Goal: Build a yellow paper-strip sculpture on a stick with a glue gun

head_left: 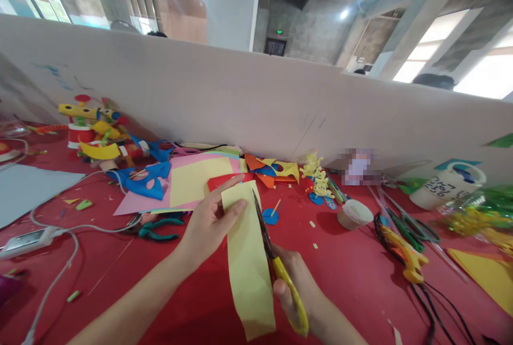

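My left hand pinches the top of a long pale yellow paper strip, thumb in front and fingers behind it. The strip hangs upright above the red table, its lower end curving toward me. In my right hand is a pair of scissors with yellow handles; my fingers wrap round the handles. The dark blades point up and away along the strip's right edge, near its top. Whether the blades touch the paper I cannot tell.
Behind my hands lie coloured sheets and blue cut-outs. Teal-handled pliers and a white cable are to the left. On the right are a paper cup, a yellow glue gun and a white bucket. A pale partition stands behind.
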`<state>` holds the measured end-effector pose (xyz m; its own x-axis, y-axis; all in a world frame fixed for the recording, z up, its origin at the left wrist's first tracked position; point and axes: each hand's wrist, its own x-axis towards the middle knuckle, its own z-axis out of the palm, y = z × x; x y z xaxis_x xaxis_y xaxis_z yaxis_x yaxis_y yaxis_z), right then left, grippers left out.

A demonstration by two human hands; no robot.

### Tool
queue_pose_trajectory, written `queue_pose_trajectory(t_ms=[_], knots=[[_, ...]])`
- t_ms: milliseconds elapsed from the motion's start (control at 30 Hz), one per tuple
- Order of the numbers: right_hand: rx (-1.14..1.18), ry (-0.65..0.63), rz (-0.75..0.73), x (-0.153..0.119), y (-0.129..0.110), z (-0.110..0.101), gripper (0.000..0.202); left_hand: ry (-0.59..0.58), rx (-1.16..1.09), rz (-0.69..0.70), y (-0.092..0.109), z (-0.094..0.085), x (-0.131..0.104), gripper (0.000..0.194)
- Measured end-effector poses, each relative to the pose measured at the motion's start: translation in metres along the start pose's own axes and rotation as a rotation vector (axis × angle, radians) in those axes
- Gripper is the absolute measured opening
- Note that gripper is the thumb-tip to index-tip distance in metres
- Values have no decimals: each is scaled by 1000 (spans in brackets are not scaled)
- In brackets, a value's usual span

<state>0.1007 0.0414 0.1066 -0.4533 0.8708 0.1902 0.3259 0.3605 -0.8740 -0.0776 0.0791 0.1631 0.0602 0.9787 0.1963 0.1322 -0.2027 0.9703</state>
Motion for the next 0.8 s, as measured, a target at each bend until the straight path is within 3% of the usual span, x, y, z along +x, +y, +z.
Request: queue_pose_trajectory(t_ms=[233,467,800], knots=[[32,-19,5,-1,-2,-2,75,12,38,48,-4,4,-4,46],[27,35,29,-1,5,3,74,-41,-6,3,-1,5,-3,49],[47,49,39,-1,5,3,76,-22,33,4,-3,3,-2,42]])
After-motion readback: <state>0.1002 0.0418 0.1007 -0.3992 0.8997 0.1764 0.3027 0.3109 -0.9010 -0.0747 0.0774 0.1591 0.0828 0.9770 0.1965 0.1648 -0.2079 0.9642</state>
